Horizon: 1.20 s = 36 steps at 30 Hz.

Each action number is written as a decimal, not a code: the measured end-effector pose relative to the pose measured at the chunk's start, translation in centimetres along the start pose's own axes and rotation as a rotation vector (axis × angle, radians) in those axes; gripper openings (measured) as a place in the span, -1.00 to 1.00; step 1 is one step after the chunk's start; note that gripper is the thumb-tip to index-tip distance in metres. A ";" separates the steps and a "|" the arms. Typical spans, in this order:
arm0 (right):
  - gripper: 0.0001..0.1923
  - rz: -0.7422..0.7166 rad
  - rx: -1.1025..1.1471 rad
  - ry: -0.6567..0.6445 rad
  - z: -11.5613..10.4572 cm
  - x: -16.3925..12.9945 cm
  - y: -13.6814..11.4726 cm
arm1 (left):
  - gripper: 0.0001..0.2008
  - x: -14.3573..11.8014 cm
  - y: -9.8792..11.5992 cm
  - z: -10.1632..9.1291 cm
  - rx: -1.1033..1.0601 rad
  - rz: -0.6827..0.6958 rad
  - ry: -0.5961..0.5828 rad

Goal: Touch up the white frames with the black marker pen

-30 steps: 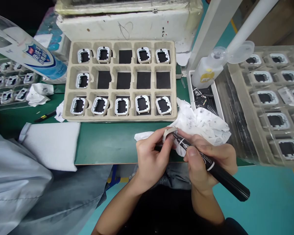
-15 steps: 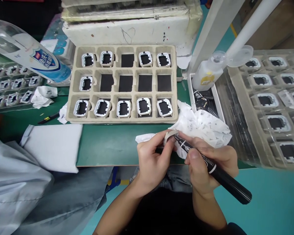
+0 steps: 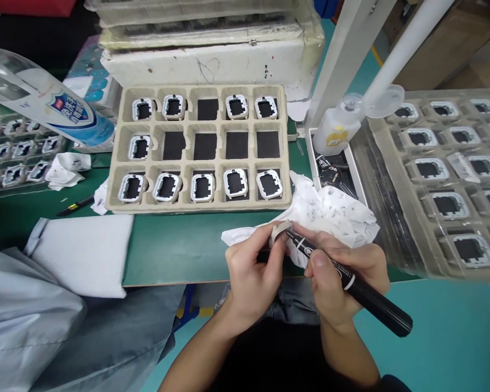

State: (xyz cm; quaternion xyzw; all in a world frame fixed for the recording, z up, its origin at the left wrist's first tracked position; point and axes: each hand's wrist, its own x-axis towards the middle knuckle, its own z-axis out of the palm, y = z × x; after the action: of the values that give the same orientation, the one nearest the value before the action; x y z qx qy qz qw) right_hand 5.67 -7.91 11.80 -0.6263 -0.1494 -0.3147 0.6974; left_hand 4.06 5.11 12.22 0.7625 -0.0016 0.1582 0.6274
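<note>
Between the thumb and fingers of my left hand is a small pale watch-case frame, tilted on edge. My right hand grips a black marker pen, its tip against or very near the inner side of the frame; exact contact is too small to tell. Beyond my hands stands a beige moulded tray with rows of compartments. Several similar frames, such as this one, sit in it over black pads. Crumpled white tissue lies just behind my right hand.
A white box holding a plastic bottle and black parts stands right of the tray. More filled trays are stacked farther right. At left are a large bottle, a folded white cloth and another person's sleeve.
The whole view has shifted slightly, so the tray and bottles appear a little to the left. Both hands keep nearly the same pose, with frame and marker pen still held together.
</note>
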 end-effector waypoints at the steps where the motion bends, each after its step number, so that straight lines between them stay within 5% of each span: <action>1: -0.78 -0.001 0.008 -0.002 0.0 0.0 0.0 | -0.85 0.0 0.0 0.0 0.006 0.002 0.000; 9: -0.77 0.006 -0.008 -0.014 0.1 0.2 -0.1 | -0.84 -0.3 -0.2 0.0 0.065 0.040 0.018; 15: -0.66 -0.160 -0.102 -0.181 0.2 1.0 -0.2 | -0.82 -0.3 -0.1 -0.3 0.147 0.075 -0.007; 20: -0.62 -0.130 -0.067 -0.120 0.1 0.8 0.0 | -0.83 -0.3 -0.1 -0.4 0.115 0.043 -0.017; 25: -0.63 -0.165 -0.148 -0.234 -0.2 1.3 -0.3 | -0.85 -0.2 0.0 -0.4 0.130 0.016 -0.011; 36: -0.62 -0.147 -0.124 -0.221 0.1 1.3 -0.9 | -0.88 -0.3 0.1 -0.4 0.107 0.025 0.007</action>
State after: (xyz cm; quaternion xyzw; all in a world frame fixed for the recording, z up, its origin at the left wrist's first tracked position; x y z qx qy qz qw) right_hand 6.07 -8.11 13.31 -0.6865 -0.2509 -0.3025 0.6118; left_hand 3.67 5.47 12.30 0.7943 -0.0007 0.1686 0.5837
